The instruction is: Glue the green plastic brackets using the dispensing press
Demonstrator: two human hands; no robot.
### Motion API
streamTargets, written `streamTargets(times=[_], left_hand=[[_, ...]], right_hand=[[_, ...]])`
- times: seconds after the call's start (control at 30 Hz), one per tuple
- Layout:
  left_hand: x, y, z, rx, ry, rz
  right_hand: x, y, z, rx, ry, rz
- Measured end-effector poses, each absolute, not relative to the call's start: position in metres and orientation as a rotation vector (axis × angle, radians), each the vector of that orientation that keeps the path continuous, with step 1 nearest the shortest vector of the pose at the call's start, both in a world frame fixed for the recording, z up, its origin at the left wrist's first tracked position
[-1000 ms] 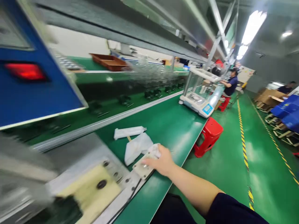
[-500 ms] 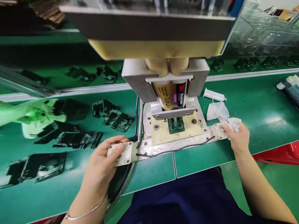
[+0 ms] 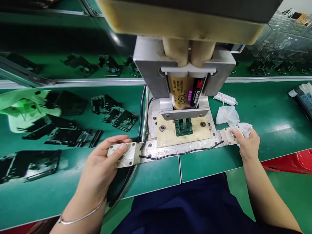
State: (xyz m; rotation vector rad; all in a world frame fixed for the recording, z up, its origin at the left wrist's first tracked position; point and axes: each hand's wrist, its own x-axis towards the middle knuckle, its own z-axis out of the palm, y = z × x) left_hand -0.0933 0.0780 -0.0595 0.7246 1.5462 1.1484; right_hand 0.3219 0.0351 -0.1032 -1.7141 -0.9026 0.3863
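In the head view, my left hand (image 3: 104, 162) grips the left metal button plate (image 3: 128, 154), thumb pressed on top and fingers curled around its edge. My right hand (image 3: 248, 143) closes on the right metal button plate (image 3: 229, 136), its thumb on the button; a crumpled white cloth (image 3: 245, 129) lies against the fingers. Between them, a small green circuit board (image 3: 182, 128) sits on a cream fixture block (image 3: 165, 138). Above it, a gold-and-black 3M adhesive cartridge (image 3: 186, 91) stands in a grey metal holder (image 3: 152, 71). A narrow nozzle tip reaches down to the board.
Black parts (image 3: 122, 117) lie in groups on the green bench (image 3: 258, 104) at left, beside a green-white gloved hand (image 3: 31, 109). At right are a white tube (image 3: 225, 98), a rubber-banded white cloth (image 3: 227, 116) and a dark bottle-like item (image 3: 303, 96). A black cable (image 3: 168, 156) crosses the metal base.
The view has shifted, so the cartridge holder appears larger and farther right. Both my hands keep their grip on the button plates.
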Motion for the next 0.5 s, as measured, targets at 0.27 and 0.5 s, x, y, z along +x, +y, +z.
streamTargets(times=[0.27, 0.5], left_hand=[[-0.0922, 0.0775, -0.0529, 0.725, 1.603, 1.099], [-0.1014, 0.0782, -0.0586, 0.788, 1.630, 1.019]], right_hand=[[0.3227, 0.0337, -0.1060, -1.720, -0.938, 0.393], [0.3197, 0.0324, -0.1043, -1.749, -0.911, 0.423]])
